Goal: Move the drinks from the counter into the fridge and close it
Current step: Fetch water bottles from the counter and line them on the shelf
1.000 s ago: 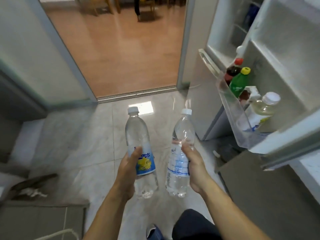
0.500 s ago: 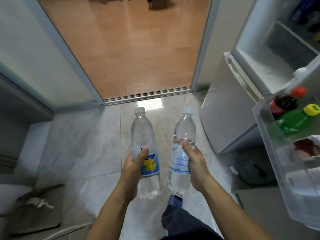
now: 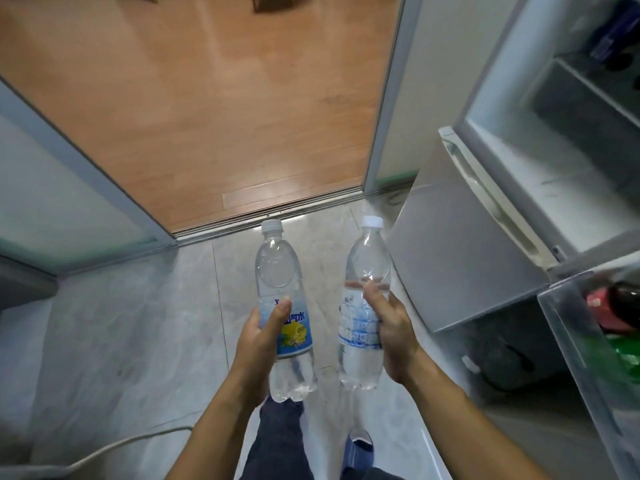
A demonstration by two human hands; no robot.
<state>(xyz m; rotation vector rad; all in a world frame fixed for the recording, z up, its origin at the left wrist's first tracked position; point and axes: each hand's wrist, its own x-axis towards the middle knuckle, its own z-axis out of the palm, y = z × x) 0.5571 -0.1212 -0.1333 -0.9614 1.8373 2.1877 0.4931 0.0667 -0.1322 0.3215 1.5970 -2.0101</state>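
My left hand (image 3: pixel 258 344) grips a clear bottle with a blue and yellow label (image 3: pixel 282 292), held upright over the tiled floor. My right hand (image 3: pixel 393 329) grips a clear water bottle with a white and blue label (image 3: pixel 365 271), also upright and beside the first. The open fridge (image 3: pixel 540 161) stands at the right, its white inner shelf bare. The clear door shelf (image 3: pixel 568 323) at the right edge holds a dark soda bottle with a red label (image 3: pixel 620 306) and a green bottle (image 3: pixel 623 355), both blurred.
A doorway with a metal sill (image 3: pixel 270 214) opens onto a wooden floor straight ahead. Frosted glass panels (image 3: pixel 52 188) flank it. A white cable (image 3: pixel 104 452) runs across the tiles at lower left. My leg and blue shoe (image 3: pixel 358 452) are below.
I have stepped toward the fridge; its body and door shelf have slid right and lower in view. Both bottles stay upright in my hands, spread slightly wider apart.
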